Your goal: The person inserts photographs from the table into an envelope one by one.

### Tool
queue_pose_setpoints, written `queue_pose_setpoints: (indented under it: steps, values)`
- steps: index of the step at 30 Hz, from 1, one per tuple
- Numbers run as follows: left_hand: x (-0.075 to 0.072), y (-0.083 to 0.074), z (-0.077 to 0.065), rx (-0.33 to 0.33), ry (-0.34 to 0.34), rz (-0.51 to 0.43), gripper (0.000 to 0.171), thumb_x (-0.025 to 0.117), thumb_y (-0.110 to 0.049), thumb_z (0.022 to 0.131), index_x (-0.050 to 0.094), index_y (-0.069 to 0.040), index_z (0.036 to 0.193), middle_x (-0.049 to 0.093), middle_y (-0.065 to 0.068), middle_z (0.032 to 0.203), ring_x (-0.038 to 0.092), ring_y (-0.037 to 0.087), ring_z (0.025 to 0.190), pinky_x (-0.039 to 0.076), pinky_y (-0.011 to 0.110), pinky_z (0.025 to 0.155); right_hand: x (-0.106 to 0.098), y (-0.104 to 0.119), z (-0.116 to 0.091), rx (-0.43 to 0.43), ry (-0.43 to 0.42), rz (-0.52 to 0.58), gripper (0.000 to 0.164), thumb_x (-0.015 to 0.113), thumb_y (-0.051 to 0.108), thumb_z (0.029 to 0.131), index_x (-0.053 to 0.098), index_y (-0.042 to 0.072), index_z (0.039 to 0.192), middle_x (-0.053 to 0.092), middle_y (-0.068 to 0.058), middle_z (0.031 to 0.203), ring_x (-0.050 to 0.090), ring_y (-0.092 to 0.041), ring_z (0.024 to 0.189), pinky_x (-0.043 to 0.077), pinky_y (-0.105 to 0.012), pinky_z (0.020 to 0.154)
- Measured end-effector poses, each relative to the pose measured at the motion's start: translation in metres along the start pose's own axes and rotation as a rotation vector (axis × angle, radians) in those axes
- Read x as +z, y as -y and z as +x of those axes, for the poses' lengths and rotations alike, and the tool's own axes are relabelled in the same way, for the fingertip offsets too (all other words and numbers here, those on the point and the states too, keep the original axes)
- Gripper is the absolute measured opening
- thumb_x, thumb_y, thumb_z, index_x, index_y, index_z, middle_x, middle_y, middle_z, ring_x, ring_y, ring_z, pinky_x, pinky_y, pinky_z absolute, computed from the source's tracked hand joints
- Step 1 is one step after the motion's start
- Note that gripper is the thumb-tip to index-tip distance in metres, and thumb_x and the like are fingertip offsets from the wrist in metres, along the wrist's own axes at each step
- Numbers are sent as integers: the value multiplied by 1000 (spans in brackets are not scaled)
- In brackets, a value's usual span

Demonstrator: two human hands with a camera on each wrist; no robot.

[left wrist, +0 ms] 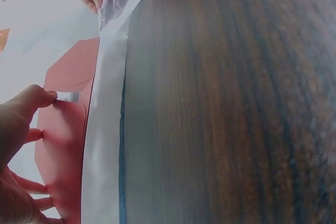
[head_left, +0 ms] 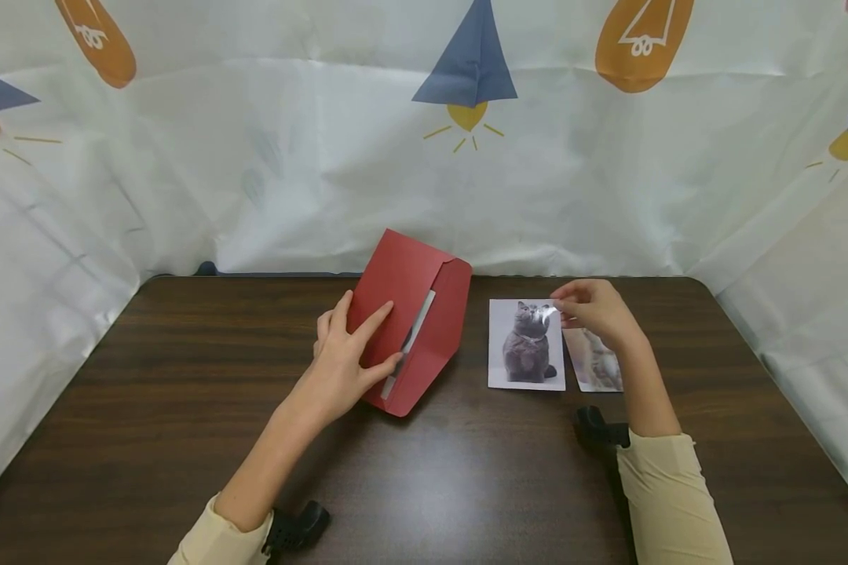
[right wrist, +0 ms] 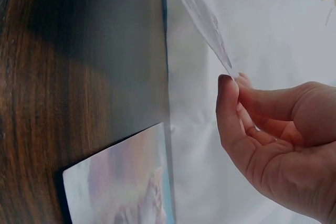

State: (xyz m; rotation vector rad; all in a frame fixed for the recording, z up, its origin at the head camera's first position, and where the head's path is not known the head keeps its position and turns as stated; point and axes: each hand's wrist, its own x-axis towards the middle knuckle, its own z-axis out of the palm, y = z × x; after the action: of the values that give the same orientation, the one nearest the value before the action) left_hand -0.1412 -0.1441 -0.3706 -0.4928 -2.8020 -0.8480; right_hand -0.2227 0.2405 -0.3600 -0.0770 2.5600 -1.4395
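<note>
Left hand (head_left: 341, 357) grips the red envelope (head_left: 403, 275) (fingers spread); right hand (head_left: 596, 310), angled inward, pinches the cat photo (head_left: 525, 349).

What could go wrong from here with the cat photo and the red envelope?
The right hand pinches the cat photo near one corner, so it might bend or slip.

Something pale shows in the opening of the red envelope, so it could slide out if the envelope tips.

The other photo lies close to that right arm, which might nudge it.
</note>
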Motion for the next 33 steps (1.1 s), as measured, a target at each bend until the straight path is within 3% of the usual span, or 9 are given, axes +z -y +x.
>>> queue_pose_setpoints:
  steps: [33]
  values:
    - [-3, 4, 1, -44, 14, 13, 74, 81, -22, 93, 48, -11, 158, 19, 31, 167, 26, 52, 144, 51, 68, 99, 2, 14, -6, -16, 21, 55, 32, 59, 6, 107, 58, -16, 131, 68, -15, 111, 66, -9, 78, 62, -26, 78]
